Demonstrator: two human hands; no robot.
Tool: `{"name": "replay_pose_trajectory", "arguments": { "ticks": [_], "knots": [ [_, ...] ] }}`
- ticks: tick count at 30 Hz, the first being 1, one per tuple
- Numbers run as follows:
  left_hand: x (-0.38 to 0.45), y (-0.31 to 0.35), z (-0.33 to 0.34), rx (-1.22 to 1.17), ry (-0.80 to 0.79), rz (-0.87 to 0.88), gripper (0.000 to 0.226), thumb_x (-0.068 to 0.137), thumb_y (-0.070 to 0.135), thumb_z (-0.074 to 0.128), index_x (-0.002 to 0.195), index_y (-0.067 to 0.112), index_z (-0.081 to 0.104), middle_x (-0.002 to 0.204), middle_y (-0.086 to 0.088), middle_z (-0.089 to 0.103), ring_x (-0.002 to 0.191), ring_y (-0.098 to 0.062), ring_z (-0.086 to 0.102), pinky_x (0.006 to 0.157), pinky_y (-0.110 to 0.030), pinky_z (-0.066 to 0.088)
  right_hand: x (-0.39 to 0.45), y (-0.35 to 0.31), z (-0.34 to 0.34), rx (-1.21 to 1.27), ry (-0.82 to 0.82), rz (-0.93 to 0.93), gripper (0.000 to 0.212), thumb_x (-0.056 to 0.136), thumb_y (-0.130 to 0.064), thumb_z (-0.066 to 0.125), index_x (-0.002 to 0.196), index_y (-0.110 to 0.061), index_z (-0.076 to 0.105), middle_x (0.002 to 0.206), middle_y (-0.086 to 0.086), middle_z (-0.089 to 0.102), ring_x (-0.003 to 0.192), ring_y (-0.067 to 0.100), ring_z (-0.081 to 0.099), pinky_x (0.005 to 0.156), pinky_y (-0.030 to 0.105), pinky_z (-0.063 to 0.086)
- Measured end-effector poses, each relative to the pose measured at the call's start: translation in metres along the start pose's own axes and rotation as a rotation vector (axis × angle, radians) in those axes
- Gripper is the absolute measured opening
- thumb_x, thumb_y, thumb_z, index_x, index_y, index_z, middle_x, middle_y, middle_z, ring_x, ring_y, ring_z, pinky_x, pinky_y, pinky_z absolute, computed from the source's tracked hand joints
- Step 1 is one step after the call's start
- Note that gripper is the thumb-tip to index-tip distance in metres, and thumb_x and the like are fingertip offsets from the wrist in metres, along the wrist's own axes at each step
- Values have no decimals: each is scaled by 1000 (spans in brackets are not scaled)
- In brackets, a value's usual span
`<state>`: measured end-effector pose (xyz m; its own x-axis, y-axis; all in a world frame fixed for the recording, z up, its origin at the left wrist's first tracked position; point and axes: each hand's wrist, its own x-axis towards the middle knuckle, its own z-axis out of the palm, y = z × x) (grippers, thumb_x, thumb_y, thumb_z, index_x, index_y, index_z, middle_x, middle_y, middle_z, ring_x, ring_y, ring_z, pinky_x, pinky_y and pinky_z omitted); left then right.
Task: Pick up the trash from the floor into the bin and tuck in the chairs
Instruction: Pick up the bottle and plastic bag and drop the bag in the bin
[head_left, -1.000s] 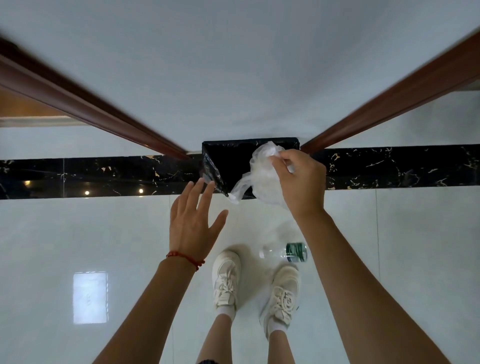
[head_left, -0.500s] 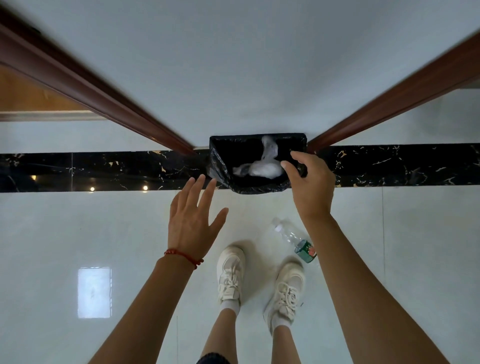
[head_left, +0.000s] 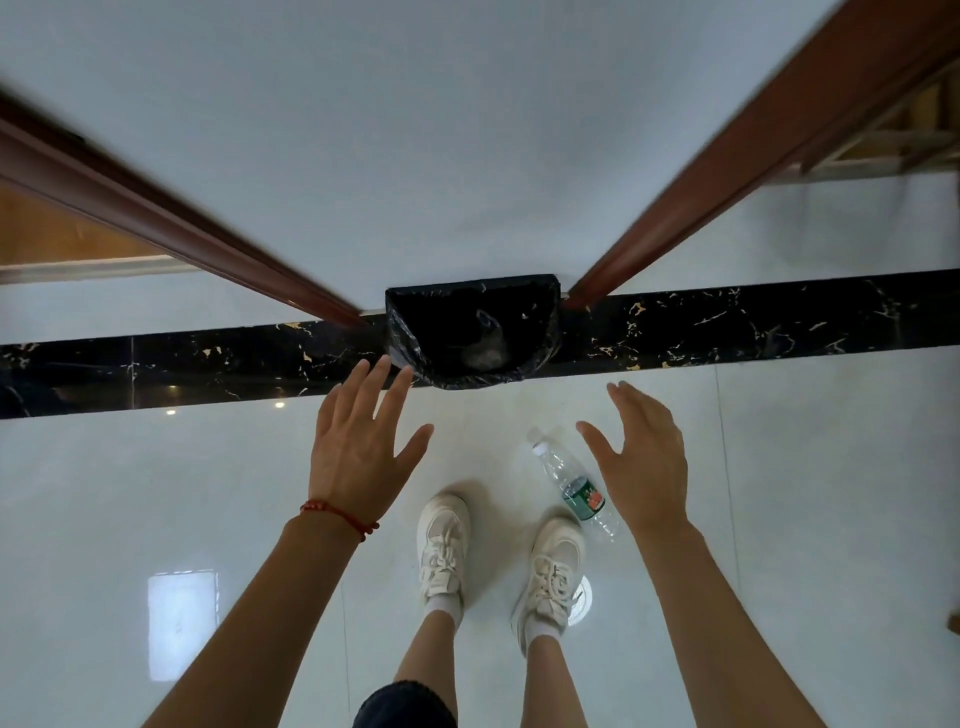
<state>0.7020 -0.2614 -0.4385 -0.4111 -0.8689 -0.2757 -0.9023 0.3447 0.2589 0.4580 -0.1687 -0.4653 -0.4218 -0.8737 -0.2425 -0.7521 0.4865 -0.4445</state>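
the pale glossy floor (head_left: 156, 493) fills most of the view, crossed by a black marble strip (head_left: 727, 327), with a white wall above it flanked by two dark wooden frames. against that wall sits the bin (head_left: 415, 338), lined with a black bag, and a clear crumpled plastic bag (head_left: 485, 348) lies at its bottom. both arms reach forward over the floor. the left hand (head_left: 358, 447), with a red string at the wrist, is spread flat and empty, its fingertips near the bin's front rim but not plainly touching it. the right hand (head_left: 644, 467) is also empty, fingers loosely curved and apart, hanging just beside a clear plastic bottle (head_left: 574, 486) with a green label. that bottle lies on its side on the floor, cap pointing toward the bin, just ahead of the right white shoe (head_left: 550, 566). the bottle looks like the next piece of trash to go. to do it well, bend down and bring the right hand around the labelled middle, where the body is stiffest, rather than the thin neck; a light empty bottle will roll if nudged, so close on it from above. then carry it over the bin's open mouth and release low, so it does not bounce out. no chair is clearly visible yet.
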Motion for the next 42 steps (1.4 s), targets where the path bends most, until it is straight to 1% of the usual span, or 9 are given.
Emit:
{"name": "replay_pose_trajectory", "arguments": {
  "ticks": [6, 10, 14, 20, 25, 27, 30, 36, 42],
  "knots": [
    [0, 20, 52, 10, 5, 89, 59, 86, 45, 37, 128, 6, 48, 131, -21, 50, 123, -39, 43, 96, -53, 36, -28, 69, 49, -7, -101, 78, 51, 83, -25, 66, 126, -3, 51, 131, 17, 52, 123, 32, 43, 100, 45, 32],
    [2, 26, 120, 10, -8, 146, 58, 90, 49, 30, 129, 9, 43, 131, -21, 50, 122, -39, 44, 97, -51, 34, -33, 122, 112, 0, -175, 173, 54, 85, -27, 64, 131, -6, 46, 135, 13, 48, 127, 27, 38, 102, 38, 27],
    [5, 20, 196, 18, -43, 198, 57, 90, 50, 30, 131, 11, 39, 133, -19, 48, 125, -36, 40, 99, -48, 29, -31, 169, 186, -38, -266, 209, 59, 83, -28, 66, 133, -9, 43, 136, 11, 47, 126, 26, 39, 100, 37, 30],
    [5, 0, 275, 30, -71, 275, 55, 88, 44, 38, 131, 10, 41, 133, -20, 48, 126, -33, 38, 98, -51, 35, -28, 211, 274, -94, -342, 195, 71, 79, -32, 69, 137, -11, 35, 135, 11, 46, 122, 28, 41, 96, 37, 33],
    [-2, -16, 303, 71, -117, 299, 57, 91, 49, 29, 130, 10, 43, 133, -19, 49, 125, -33, 40, 99, -47, 31, -25, 221, 306, -118, -380, 207, 80, 77, -34, 69, 141, -14, 28, 131, 11, 47, 113, 29, 46, 91, 38, 36],
    [-3, -20, 300, 81, -141, 286, 59, 92, 51, 25, 130, 10, 43, 133, -19, 49, 124, -35, 42, 99, -46, 29, -25, 215, 301, -120, -353, 192, 79, 76, -34, 71, 140, -14, 30, 127, 12, 50, 108, 30, 49, 88, 39, 38],
    [-16, -19, 278, 56, -151, 241, 57, 91, 49, 30, 131, 9, 42, 133, -20, 49, 124, -36, 42, 99, -48, 31, -29, 192, 271, -106, -279, 147, 79, 73, -31, 75, 137, -10, 35, 120, 15, 53, 102, 33, 52, 85, 42, 40],
    [-42, -3, 188, -17, -133, 116, 55, 85, 44, 40, 129, 12, 42, 132, -19, 50, 124, -35, 42, 95, -52, 37, -28, 111, 172, -27, -137, -8, 79, 62, -23, 83, 130, -5, 46, 104, 17, 60, 88, 35, 57, 76, 43, 47],
    [-38, 1, 92, -48, -59, -8, 59, 88, 50, 33, 128, 8, 47, 132, -20, 50, 122, -38, 44, 94, -52, 38, 2, 19, 85, -14, -140, -196, 80, 67, -29, 80, 134, -10, 40, 120, 13, 55, 107, 30, 52, 90, 41, 42]
  ]
}}
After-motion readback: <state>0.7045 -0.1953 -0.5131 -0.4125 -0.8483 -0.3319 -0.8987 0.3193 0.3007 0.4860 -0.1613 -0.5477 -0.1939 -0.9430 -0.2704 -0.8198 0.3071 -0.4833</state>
